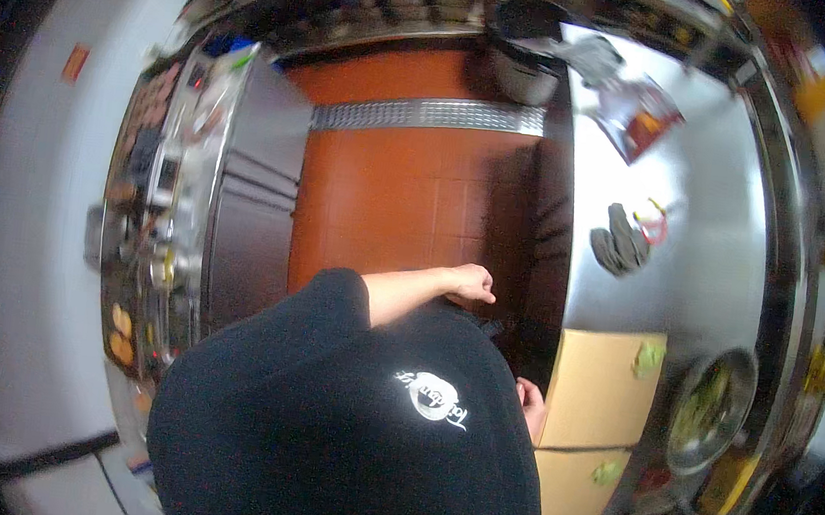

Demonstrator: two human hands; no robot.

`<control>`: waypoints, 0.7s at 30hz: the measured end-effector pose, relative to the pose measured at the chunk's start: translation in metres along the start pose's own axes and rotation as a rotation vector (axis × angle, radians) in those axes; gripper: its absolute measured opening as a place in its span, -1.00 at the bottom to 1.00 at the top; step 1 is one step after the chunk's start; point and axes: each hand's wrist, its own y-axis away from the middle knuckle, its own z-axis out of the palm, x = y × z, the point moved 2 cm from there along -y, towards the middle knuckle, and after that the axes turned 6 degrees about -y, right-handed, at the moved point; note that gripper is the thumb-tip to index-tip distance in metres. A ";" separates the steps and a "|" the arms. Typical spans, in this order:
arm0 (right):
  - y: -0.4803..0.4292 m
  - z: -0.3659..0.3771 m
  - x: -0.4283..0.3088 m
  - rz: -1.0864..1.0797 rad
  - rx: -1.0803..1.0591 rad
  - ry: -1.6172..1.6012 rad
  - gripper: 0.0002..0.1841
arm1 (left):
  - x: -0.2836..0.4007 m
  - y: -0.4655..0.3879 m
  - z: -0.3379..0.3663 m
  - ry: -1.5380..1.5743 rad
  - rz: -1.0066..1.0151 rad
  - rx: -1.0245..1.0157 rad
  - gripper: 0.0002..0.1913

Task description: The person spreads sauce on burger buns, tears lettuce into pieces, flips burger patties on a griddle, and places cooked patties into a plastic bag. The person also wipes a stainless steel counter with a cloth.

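Observation:
My left hand point(474, 284) is in front of my body over the floor, its fingers curled, with nothing visible in it. At my right side, my right hand point(531, 406) is partly hidden by my black shirt; it is beside a tan cutting board point(595, 386) at the counter's edge, and whether it holds anything does not show. Green scraps point(649, 359) lie on that board. A second tan board point(576, 493) adjoins it, with another green scrap point(606, 472). Dark grey gloves or cloth point(619, 241) lie on the steel counter point(618, 305), next to a red and yellow loop point(653, 226).
A metal bowl point(711, 413) with green pieces stands right of the boards. Plastic bags point(634, 119) lie farther along the counter, near a bin point(522, 77). A metal drain cover point(427, 114) crosses the red floor point(388, 202). At left is a blurred, crowded worktop point(183, 181).

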 end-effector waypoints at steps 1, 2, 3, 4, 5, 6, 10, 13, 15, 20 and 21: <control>-0.003 0.013 -0.014 0.073 -0.051 0.080 -0.73 | -0.037 0.014 -0.008 0.044 -0.079 0.062 -0.50; -0.010 0.020 -0.032 -0.006 -0.142 0.191 -0.71 | -0.078 0.028 -0.021 0.055 -0.166 0.152 -0.45; -0.008 0.025 -0.047 0.022 -0.171 0.230 -0.70 | -0.115 0.042 -0.023 0.069 -0.264 0.205 -0.39; -0.007 0.036 -0.063 0.056 -0.204 0.265 -0.70 | -0.158 0.062 -0.024 0.078 -0.351 0.280 -0.36; -0.010 0.044 -0.072 0.068 -0.232 0.300 -0.69 | -0.198 0.081 -0.016 0.085 -0.449 0.358 -0.32; -0.015 0.059 -0.080 0.076 -0.257 0.326 -0.69 | -0.243 0.107 -0.004 0.247 -0.550 0.496 -0.32; -0.049 0.119 -0.089 0.025 -0.339 0.348 -0.69 | -0.398 0.219 0.057 0.584 -1.022 0.785 -0.38; -0.077 0.155 -0.083 0.016 -0.371 0.319 -0.70 | -0.457 0.300 0.101 0.545 -1.323 0.699 -0.40; -0.096 0.174 -0.081 0.023 -0.383 0.263 -0.69 | -0.473 0.337 0.112 0.514 -1.229 0.536 -0.41; -0.176 0.210 -0.100 -0.033 -0.448 0.289 -0.69 | -0.468 0.343 0.097 0.864 -1.251 0.591 -0.39; -0.199 0.218 -0.108 -0.085 -0.466 0.415 -0.68 | -0.469 0.335 0.080 0.854 -1.230 0.708 -0.38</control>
